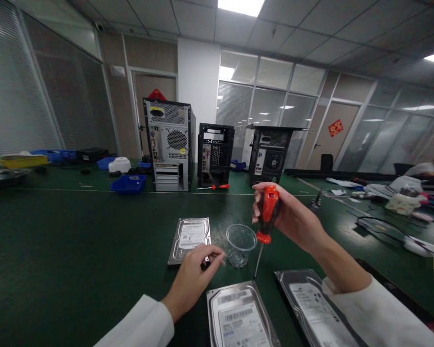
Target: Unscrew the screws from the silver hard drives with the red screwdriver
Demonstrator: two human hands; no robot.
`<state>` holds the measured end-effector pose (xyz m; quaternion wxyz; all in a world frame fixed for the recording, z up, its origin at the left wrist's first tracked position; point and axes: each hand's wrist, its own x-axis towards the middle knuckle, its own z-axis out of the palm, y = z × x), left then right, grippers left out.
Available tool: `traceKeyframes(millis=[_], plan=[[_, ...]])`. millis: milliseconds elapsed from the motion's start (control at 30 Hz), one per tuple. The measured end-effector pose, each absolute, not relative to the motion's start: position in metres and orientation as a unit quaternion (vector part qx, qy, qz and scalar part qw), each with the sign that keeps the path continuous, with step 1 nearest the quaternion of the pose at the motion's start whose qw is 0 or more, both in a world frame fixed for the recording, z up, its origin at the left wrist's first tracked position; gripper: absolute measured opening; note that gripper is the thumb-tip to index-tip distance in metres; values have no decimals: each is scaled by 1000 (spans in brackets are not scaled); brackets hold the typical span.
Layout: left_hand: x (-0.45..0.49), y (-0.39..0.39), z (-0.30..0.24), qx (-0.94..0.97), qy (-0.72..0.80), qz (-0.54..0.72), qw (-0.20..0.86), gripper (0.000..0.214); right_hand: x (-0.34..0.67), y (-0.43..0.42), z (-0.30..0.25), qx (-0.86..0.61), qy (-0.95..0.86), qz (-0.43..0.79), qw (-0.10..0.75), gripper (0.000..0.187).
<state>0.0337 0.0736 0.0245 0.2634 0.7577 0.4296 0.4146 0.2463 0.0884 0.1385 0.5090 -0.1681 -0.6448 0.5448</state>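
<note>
My right hand [289,217] is closed around the red handle of a screwdriver [266,214], whose shaft points down to the green table between two hard drives. My left hand [195,274] rests with fingers curled at the near right corner of a hard drive [190,237] lying flat; what it pinches, if anything, is too small to make out. A clear plastic cup [240,243] stands just right of that hand. Two more hard drives lie close to me, one [238,315] in the middle and one [311,303] under my right forearm.
Three computer towers stand at the back, one [169,144] on the left, one [216,154] in the middle, one [269,154] on the right, with a second screwdriver [217,187] near them. Blue trays [129,184] sit left. Cables and clutter [394,202] lie right, where another person sits.
</note>
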Motion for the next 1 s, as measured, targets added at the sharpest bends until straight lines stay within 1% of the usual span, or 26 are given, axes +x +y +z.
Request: traceKeyframes(millis=[133, 167, 267, 367, 467, 500, 600, 667, 833, 933, 1000], plan=[[34, 74, 22, 757, 430, 416, 263, 15, 246, 89, 138, -171, -641, 525, 534, 12], [34, 74, 22, 758, 429, 415, 263, 14, 245, 89, 137, -168, -638, 522, 541, 11], [34, 74, 22, 759, 429, 413, 262, 14, 244, 90, 137, -158, -633, 527, 545, 17], [33, 73, 23, 760, 431, 411, 261, 15, 245, 89, 138, -158, -631, 548, 527, 12], [33, 72, 25, 761, 429, 409, 264, 15, 246, 88, 139, -169, -631, 563, 506, 26], [33, 71, 26, 760, 429, 409, 265, 15, 246, 88, 139, -173, -631, 564, 504, 27], [34, 71, 27, 760, 432, 408, 265, 16, 245, 88, 137, -179, -635, 551, 511, 15], [34, 71, 27, 760, 433, 407, 266, 16, 244, 89, 136, -173, -638, 543, 518, 12], [34, 72, 25, 759, 431, 408, 268, 16, 244, 88, 136, -165, -639, 550, 512, 14], [34, 72, 25, 759, 431, 406, 270, 16, 244, 86, 137, -162, -636, 572, 492, 24], [34, 72, 25, 758, 433, 404, 273, 17, 243, 86, 138, -168, -635, 572, 492, 25]])
